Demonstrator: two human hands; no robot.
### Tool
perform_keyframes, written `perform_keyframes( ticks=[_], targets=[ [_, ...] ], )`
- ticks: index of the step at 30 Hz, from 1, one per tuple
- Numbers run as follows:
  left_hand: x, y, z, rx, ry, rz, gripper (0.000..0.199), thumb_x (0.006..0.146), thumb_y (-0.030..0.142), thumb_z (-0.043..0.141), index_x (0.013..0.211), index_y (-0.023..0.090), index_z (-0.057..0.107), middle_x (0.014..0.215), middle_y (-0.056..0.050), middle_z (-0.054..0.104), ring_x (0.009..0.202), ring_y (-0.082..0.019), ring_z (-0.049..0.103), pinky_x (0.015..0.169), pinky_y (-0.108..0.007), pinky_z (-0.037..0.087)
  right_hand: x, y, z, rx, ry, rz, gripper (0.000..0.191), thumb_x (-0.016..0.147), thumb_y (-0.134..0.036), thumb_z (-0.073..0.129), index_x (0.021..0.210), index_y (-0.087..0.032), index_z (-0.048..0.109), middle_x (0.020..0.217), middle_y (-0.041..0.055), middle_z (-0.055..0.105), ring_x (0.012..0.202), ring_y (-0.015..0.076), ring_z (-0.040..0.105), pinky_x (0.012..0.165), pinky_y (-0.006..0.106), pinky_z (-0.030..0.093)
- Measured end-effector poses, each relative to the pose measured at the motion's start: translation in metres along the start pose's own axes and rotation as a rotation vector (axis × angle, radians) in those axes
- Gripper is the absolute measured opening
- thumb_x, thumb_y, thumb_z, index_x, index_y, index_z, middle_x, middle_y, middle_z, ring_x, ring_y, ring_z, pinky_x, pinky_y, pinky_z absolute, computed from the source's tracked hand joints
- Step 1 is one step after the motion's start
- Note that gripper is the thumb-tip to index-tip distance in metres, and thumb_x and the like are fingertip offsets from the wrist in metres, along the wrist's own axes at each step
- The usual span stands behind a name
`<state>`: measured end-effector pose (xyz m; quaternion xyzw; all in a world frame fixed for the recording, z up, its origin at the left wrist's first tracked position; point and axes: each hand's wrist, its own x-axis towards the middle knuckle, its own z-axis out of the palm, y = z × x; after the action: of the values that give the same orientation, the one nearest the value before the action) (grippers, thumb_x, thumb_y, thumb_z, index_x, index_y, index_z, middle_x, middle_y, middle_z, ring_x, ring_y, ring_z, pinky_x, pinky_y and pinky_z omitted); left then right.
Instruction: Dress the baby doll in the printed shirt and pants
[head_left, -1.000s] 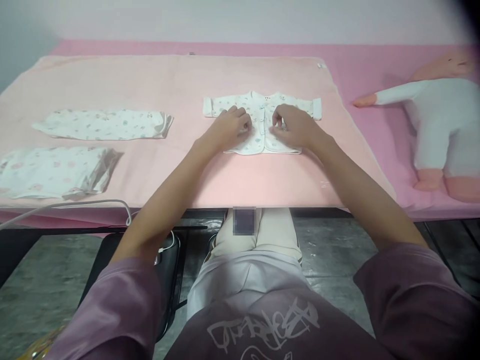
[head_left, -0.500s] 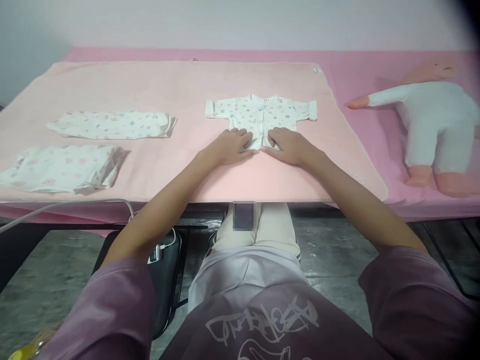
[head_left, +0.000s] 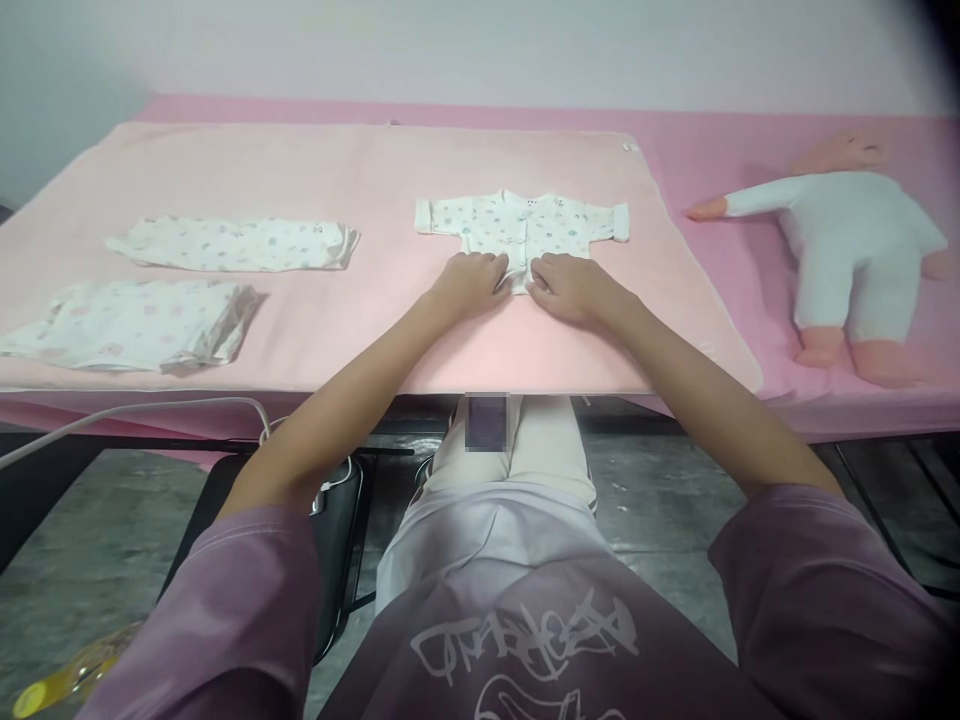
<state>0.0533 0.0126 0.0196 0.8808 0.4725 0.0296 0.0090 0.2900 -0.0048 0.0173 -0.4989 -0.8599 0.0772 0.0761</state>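
A small white baby shirt (head_left: 525, 220) with a tiny print and snaps down its front lies flat on the pale pink mat, both sleeves spread sideways. My left hand (head_left: 474, 284) is closed at the lower hem, left of the front opening, with its fingers curled over the cloth. Just right of the opening, my right hand (head_left: 574, 286) is likewise closed on the hem. My hands cover the shirt's lower corners, and a strip of hem shows between them.
Left on the pink mat (head_left: 360, 340) lie a folded printed garment (head_left: 232, 245) and a thicker folded cloth (head_left: 135, 325). A baby doll (head_left: 855, 240) in white lies at right. A white cable (head_left: 187, 405) runs along the table's front edge; a yellow-capped bottle (head_left: 75, 675) is low left.
My thumbs, stretched toward each other along the hem before, are now tucked in, and the fingers have curled closer on the shirt. The whole view has shifted slightly.
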Motion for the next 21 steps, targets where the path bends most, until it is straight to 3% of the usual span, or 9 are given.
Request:
perform_keyframes(
  ticks=[6,11,21],
  targets=[
    [-0.002,-0.002,0.003,-0.041,0.006,0.021,0.042,0.116,0.041,0.038,0.126,0.016,0.071,0.123,-0.022,0.078,0.114,-0.038,0.072,0.097,-0.049,0.051,0.003,-0.006,-0.002,-0.034,-0.027,0.044,0.021,0.100,-0.044,0.061,0.103,-0.023,0.060,0.113,0.0174,0.074,0.096,0.0375,0.066,0.081,0.048,0.047],
    [-0.004,-0.007,0.002,-0.088,-0.009,0.033,0.034,0.114,0.038,0.043,0.122,0.018,0.069,0.123,-0.021,0.076,0.120,-0.038,0.069,0.104,-0.051,0.050,0.002,-0.006,-0.002,-0.021,-0.027,0.034,0.019,0.105,-0.040,0.053,0.101,-0.023,0.059,0.115,0.0183,0.074,0.097,0.0375,0.066,0.084,0.050,0.048],
    [-0.001,-0.008,0.002,-0.133,-0.007,0.002,0.035,0.116,0.044,0.041,0.111,0.020,0.067,0.121,-0.021,0.077,0.115,-0.039,0.071,0.097,-0.051,0.051,-0.002,-0.017,-0.001,-0.074,0.012,0.037,0.026,0.112,-0.041,0.043,0.109,-0.022,0.060,0.116,0.0202,0.076,0.103,0.0398,0.069,0.089,0.051,0.050]
  ],
)
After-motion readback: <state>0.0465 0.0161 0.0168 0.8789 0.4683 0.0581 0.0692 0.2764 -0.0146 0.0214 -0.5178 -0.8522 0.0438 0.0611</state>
